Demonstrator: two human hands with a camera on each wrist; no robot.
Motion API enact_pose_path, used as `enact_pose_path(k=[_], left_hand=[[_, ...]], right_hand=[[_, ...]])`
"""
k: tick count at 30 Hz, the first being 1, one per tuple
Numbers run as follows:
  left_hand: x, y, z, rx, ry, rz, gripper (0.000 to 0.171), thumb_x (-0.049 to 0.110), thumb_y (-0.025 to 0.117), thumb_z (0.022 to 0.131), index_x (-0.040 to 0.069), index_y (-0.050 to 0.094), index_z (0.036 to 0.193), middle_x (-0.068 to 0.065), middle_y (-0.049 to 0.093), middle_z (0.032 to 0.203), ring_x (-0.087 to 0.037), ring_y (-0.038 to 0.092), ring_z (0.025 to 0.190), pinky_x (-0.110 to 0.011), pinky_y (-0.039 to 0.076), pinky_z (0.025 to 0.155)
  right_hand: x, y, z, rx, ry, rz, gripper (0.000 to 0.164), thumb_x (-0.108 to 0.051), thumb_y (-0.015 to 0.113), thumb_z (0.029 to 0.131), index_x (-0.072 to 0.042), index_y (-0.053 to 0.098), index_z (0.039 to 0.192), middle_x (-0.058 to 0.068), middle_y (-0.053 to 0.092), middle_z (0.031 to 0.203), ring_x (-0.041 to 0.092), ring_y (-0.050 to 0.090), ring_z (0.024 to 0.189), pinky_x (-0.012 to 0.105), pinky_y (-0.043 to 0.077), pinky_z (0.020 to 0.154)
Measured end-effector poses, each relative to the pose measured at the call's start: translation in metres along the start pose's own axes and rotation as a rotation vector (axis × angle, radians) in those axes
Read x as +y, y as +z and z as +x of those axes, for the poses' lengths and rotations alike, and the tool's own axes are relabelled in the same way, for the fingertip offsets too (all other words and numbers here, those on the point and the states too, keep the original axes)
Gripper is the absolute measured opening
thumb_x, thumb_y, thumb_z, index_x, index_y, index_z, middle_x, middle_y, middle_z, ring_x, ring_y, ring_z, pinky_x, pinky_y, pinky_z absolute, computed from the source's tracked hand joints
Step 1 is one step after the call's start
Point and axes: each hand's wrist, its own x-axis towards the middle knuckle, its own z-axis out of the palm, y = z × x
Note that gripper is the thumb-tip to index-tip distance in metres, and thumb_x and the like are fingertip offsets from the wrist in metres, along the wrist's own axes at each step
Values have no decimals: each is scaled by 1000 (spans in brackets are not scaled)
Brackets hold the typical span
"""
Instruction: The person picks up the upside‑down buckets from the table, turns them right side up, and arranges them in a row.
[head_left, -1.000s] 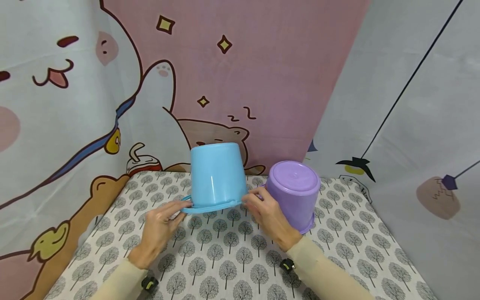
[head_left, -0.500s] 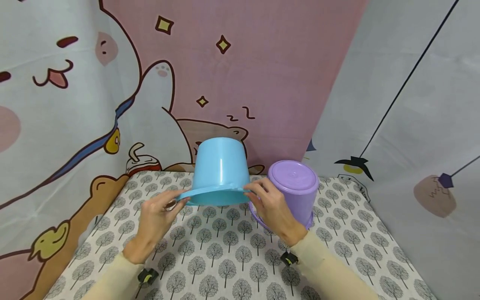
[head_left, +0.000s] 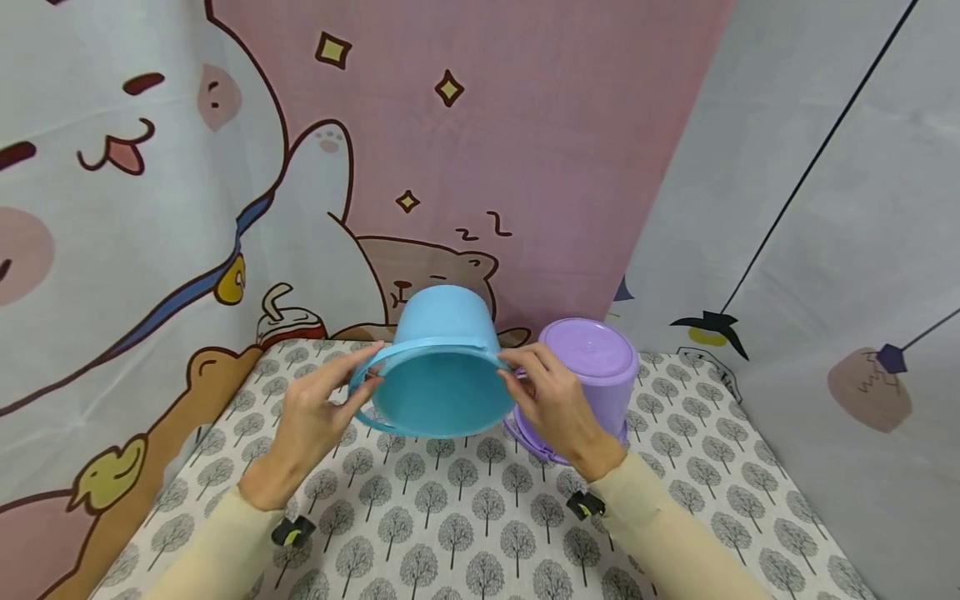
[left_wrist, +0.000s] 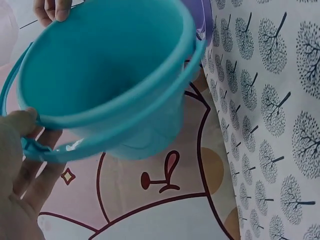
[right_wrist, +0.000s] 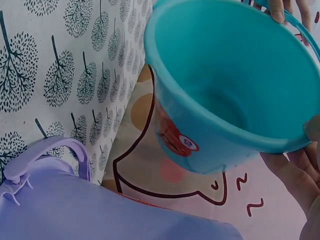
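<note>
Pinching the blue bucket (head_left: 447, 317) by its rim, left hand (head_left: 315, 417) and right hand (head_left: 558, 408) hold it tilted above the table (head_left: 450, 542), mouth toward the near side. If one grip slips (the rim seems smooth), it could swing against the purple bucket (head_left: 590, 350) nearby.

Blue bucket (head_left: 448, 321) tipped vs. 1s ago, inside (head_left: 446, 392) now visible; handle (left_wrist: 142, 119) poss. shifted.

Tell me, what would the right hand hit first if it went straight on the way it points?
The blue bucket: the right hand already pinches its rim, so it would meet that at once. What comes beyond is hard to judge for depth.
</note>
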Motion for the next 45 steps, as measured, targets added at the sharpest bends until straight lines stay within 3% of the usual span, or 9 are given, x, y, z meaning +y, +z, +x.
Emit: enact_pose_path(k=[5, 7, 11, 17, 22, 28, 34, 41, 45], left_hand=[[3, -5, 6, -69, 52, -7, 70, -5, 95, 92, 8, 72, 158, -13, 86, 118, -29, 87, 99, -19, 70, 93], [4, -7, 6, -102, 44, -11, 78, -11, 95, 88, 9, 70, 160, -11, 85, 118, -28, 86, 101, -18, 70, 94], [3, -7, 8, -127, 43, -39, 79, -11, 94, 89, 10, 69, 162, -9, 84, 119, -25, 83, 101, -16, 68, 92], [0, -9, 10, -151, 29, -91, 76, -12, 93, 89, 9, 72, 159, -13, 81, 125, -11, 72, 82, -13, 63, 70], [-2, -10, 11, -131, -48, -25, 66, -5, 92, 94, 13, 75, 156, -14, 81, 126, -5, 53, 68, -12, 46, 56], [-4, -6, 13, -140, -117, 10, 61, -2, 90, 98, 11, 75, 156, -11, 79, 114, -5, 59, 71, -12, 46, 54], [-10, -4, 19, -151, -183, 17, 57, -2, 87, 99, 11, 76, 153, -8, 76, 100, -5, 47, 67, -18, 44, 53], [-17, -5, 29, -207, -287, 35, 48, 5, 83, 106, 11, 76, 153, -8, 75, 99, -7, 42, 67, -21, 40, 54], [-19, -5, 33, -229, -357, 28, 44, 9, 80, 110, 10, 76, 153, -11, 77, 102, -8, 42, 64, -21, 40, 53]], right_hand=[[-1, -3, -1, 13, 35, -14, 37, 11, 86, 99, 2, 78, 134, 15, 78, 116, 20, 82, 87, 14, 67, 75], [-2, -3, -1, 21, 46, -22, 36, 11, 86, 99, 3, 79, 133, 15, 80, 116, 20, 81, 86, 14, 66, 73], [-2, -3, 0, 30, 62, -22, 34, 11, 85, 99, 4, 80, 131, 16, 83, 114, 23, 83, 89, 17, 68, 72], [-1, -4, 5, 55, 93, -1, 32, 11, 85, 99, 4, 82, 130, 17, 87, 111, 27, 85, 90, 25, 72, 72], [-1, -6, 12, 61, 130, 1, 37, 7, 86, 100, 0, 83, 137, 14, 87, 107, 25, 85, 90, 31, 73, 71], [0, -7, 15, 36, 212, 19, 38, 4, 85, 102, -4, 84, 139, 13, 88, 108, 24, 86, 91, 31, 73, 72], [4, -2, 20, -14, 373, 77, 36, -1, 84, 105, -6, 84, 141, 12, 90, 108, 25, 86, 90, 22, 67, 61], [6, 4, 29, -87, 553, 145, 36, -5, 83, 108, -8, 83, 143, 15, 90, 114, 30, 90, 99, 22, 69, 66], [8, 7, 35, -121, 660, 204, 35, -7, 81, 109, -10, 83, 145, 16, 90, 115, 24, 88, 84, 27, 65, 52]])
